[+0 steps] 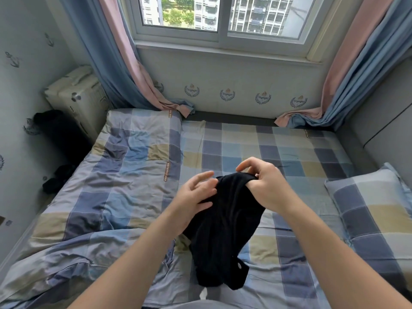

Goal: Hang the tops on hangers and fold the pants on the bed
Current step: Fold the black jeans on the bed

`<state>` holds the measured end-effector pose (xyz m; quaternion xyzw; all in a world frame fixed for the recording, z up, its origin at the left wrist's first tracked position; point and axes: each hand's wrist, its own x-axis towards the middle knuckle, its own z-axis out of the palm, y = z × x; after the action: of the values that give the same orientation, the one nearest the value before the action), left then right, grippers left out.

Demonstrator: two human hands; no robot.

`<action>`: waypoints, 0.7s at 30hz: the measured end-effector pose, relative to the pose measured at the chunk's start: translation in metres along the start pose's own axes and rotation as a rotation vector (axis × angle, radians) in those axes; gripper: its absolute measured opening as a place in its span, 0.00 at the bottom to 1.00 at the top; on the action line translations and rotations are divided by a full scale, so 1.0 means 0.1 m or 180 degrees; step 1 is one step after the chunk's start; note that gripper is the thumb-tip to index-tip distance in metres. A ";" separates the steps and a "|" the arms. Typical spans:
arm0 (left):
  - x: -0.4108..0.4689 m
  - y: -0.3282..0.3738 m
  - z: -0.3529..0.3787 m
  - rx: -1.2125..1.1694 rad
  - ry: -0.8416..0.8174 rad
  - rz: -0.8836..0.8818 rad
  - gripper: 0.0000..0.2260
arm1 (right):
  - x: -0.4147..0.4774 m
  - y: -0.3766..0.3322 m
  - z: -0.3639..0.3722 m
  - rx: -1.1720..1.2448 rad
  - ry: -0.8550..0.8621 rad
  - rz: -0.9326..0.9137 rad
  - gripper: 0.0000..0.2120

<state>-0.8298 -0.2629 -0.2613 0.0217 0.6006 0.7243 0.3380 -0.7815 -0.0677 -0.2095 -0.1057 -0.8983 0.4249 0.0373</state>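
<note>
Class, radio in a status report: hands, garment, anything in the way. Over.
Right hand grips black fabric garment, top edge. Left hand touches it. Garment over checked bed. Nothing blocking.

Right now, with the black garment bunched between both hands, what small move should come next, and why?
Probably draw the left hand along the top edge, away from the right hand, to spread the black garment open. The right hand pinches that edge and the cloth hangs bunched, its lower end on the bed, so its type is unclear.

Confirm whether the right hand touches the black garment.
Touching. The head view shows the right hand gripping the black garment at its upper edge, fabric bunched in its grip.
</note>
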 end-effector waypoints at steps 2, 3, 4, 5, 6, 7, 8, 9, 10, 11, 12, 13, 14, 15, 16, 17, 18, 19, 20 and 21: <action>-0.03 -0.08 0.06 0.0583 -0.0264 0.0270 0.20 | 0.01 -0.03 0.03 -0.0096 -0.0119 0.0124 0.16; -0.02 -0.14 0.09 0.0902 -0.0369 0.0369 0.23 | 0.01 -0.05 0.05 -0.0107 -0.0093 0.0161 0.16; -0.01 -0.21 0.11 0.1186 -0.0426 0.0432 0.25 | 0.02 -0.07 0.06 -0.0071 -0.0043 0.0193 0.16; -0.01 -0.28 0.13 0.1430 -0.0420 0.0494 0.25 | 0.02 -0.10 0.06 0.0009 -0.0006 0.0222 0.15; 0.00 -0.35 0.13 0.1605 -0.0378 0.0574 0.24 | 0.02 -0.12 0.06 0.0089 0.0015 0.0251 0.15; 0.01 -0.42 0.13 0.1761 -0.0304 0.0649 0.22 | 0.01 -0.15 0.06 0.0165 0.0024 0.0281 0.15; 0.02 -0.48 0.12 0.1899 -0.0220 0.0707 0.20 | 0.01 -0.16 0.06 0.0251 0.0030 0.0322 0.15; 0.02 -0.53 0.11 0.2013 -0.0132 0.0759 0.18 | -0.01 -0.19 0.04 0.0373 0.0038 0.0357 0.15; 0.03 -0.57 0.10 0.2093 -0.0047 0.0790 0.17 | -0.03 -0.22 0.02 0.0537 0.0058 0.0387 0.14; 0.04 -0.62 0.08 0.2148 0.0033 0.0790 0.16 | -0.05 -0.25 -0.01 0.0724 0.0086 0.0412 0.13; 0.06 -0.68 0.04 0.2230 0.0130 0.0741 0.15 | -0.06 -0.28 -0.05 0.0911 0.0133 0.0439 0.13; 0.08 -0.74 0.00 0.2343 0.0233 0.0658 0.13 | -0.08 -0.30 -0.09 0.1071 0.0188 0.0461 0.13; 0.10 -0.80 -0.04 0.2484 0.0340 0.0529 0.10 | -0.10 -0.31 -0.12 0.1210 0.0255 0.0497 0.13; 0.12 -0.86 -0.10 0.2614 0.0441 0.0389 0.08 | -0.11 -0.30 -0.16 0.1312 0.0331 0.0539 0.13; 0.13 -0.92 -0.16 0.2756 0.0567 0.0247 0.07 | -0.12 -0.28 -0.19 0.1392 0.0418 0.0588 0.13; 0.15 -0.97 -0.23 0.2891 0.0709 0.0142 0.07 | -0.12 -0.24 -0.22 0.1448 0.0513 0.0638 0.14; 0.16 -1.01 -0.29 0.3016 0.0867 0.0039 0.08 | -0.12 -0.19 -0.25 0.1493 0.0615 0.0699 0.14; 0.16 -1.05 -0.36 0.3085 0.1008 -0.0056 0.08 | -0.12 -0.12 -0.27 0.1533 0.0719 0.0763 0.15; 0.16 -1.07 -0.42 0.3110 0.1146 -0.0173 0.08 | -0.12 -0.05 -0.29 0.1584 0.0826 0.0848 0.15; 0.17 -1.08 -0.48 0.3072 0.1281 -0.0266 0.08 | -0.12 0.04 -0.29 0.1646 0.0920 0.0950 0.15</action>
<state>-0.8139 -0.2899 -0.3765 0.0115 0.9193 0.3410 0.1960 -0.7647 -0.0456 -0.1936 -0.2823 -0.7207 0.6202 0.1273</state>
